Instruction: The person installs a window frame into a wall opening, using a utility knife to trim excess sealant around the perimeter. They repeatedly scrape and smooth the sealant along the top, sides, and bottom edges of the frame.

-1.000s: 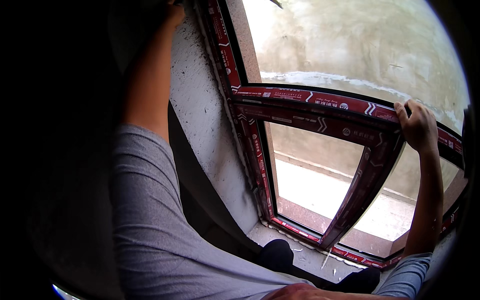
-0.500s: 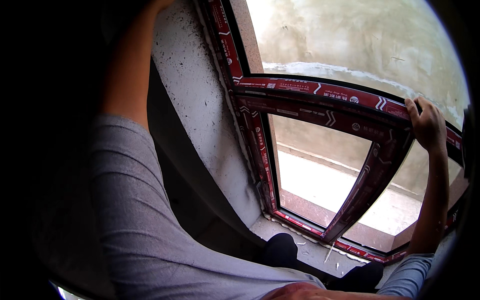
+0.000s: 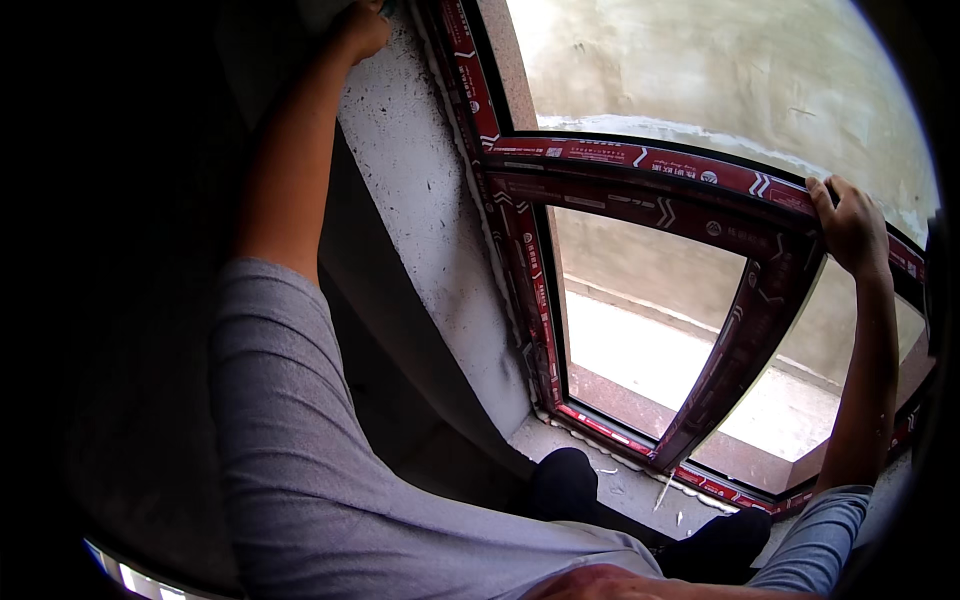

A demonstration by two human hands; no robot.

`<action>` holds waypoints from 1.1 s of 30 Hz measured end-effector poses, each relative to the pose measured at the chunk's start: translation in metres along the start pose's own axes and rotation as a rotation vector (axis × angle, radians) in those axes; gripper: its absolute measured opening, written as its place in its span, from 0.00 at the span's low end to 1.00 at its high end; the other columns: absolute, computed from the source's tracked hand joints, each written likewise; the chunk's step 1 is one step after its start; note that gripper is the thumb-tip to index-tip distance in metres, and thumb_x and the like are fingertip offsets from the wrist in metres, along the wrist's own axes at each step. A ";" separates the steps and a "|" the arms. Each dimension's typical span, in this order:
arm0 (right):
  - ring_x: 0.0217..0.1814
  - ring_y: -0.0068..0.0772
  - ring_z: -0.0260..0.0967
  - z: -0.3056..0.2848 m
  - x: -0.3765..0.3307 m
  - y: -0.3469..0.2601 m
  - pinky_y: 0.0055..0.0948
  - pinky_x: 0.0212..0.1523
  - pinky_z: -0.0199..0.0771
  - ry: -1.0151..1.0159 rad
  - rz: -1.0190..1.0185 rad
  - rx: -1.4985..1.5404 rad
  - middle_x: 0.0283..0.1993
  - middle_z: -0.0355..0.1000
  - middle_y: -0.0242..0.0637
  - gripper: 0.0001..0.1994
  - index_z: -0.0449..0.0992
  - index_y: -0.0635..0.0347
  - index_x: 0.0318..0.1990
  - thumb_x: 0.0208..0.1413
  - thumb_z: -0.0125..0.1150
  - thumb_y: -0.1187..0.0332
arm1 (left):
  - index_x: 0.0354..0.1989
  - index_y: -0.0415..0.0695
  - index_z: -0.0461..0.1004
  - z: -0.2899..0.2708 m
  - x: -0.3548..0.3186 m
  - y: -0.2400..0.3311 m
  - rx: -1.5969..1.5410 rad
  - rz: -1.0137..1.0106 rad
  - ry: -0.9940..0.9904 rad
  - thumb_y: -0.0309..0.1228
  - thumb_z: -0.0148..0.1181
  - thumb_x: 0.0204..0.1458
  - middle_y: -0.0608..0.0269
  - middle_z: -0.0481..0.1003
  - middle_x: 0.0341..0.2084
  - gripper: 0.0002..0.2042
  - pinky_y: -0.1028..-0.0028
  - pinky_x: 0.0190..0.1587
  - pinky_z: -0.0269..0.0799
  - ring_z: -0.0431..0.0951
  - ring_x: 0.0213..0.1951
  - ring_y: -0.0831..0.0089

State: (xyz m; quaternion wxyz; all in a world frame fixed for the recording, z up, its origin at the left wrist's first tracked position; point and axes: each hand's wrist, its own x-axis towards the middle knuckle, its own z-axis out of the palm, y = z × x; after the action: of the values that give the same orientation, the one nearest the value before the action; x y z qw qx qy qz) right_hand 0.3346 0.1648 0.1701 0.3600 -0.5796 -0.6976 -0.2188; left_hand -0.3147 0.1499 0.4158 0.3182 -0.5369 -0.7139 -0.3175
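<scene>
Right hand (image 3: pixel 852 226) grips the top rail of the open window sash (image 3: pixel 745 320), fingers curled over its edge. Left hand (image 3: pixel 360 30) is raised to the upper edge of the view against the rough wall (image 3: pixel 420 180) beside the window frame (image 3: pixel 500 200); grip can't be told. Sash is covered in red protective film and swung inward. Black shoes (image 3: pixel 565 480) rest on the sill below.

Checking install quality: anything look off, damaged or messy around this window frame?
Slightly messy only. Ragged whitish filler shows along the window frame where it meets the rough wall, and pale scraps lie on the sill. The red protective film is on. No visible damage.
</scene>
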 end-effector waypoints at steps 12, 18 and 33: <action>0.41 0.54 0.79 -0.005 -0.001 -0.002 0.48 0.48 0.76 -0.056 0.010 0.016 0.36 0.80 0.53 0.28 0.80 0.62 0.38 0.70 0.46 0.44 | 0.73 0.49 0.63 0.044 -0.105 -0.012 0.165 0.074 -0.118 0.34 0.50 0.65 0.40 0.74 0.60 0.27 0.55 0.62 0.73 0.76 0.60 0.45; 0.41 0.52 0.79 -0.006 -0.001 -0.001 0.47 0.47 0.76 -0.107 0.027 0.022 0.36 0.80 0.51 0.29 0.80 0.62 0.39 0.70 0.45 0.43 | 0.72 0.46 0.64 0.067 -0.156 -0.009 0.094 0.059 -0.189 0.33 0.51 0.65 0.39 0.76 0.57 0.26 0.55 0.61 0.73 0.78 0.57 0.43; 0.43 0.49 0.79 0.010 0.008 0.015 0.44 0.51 0.74 -0.102 0.001 0.060 0.39 0.80 0.50 0.29 0.80 0.61 0.44 0.71 0.45 0.41 | 0.73 0.46 0.60 0.120 -0.259 0.000 0.167 -0.005 -0.283 0.34 0.50 0.67 0.38 0.80 0.45 0.26 0.50 0.53 0.77 0.82 0.48 0.41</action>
State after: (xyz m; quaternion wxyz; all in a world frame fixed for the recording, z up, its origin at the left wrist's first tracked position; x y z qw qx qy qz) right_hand 0.3458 0.1811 0.1682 0.3412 -0.5793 -0.7210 -0.1678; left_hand -0.2709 0.0992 0.1383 0.2572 -0.5461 -0.7769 -0.1791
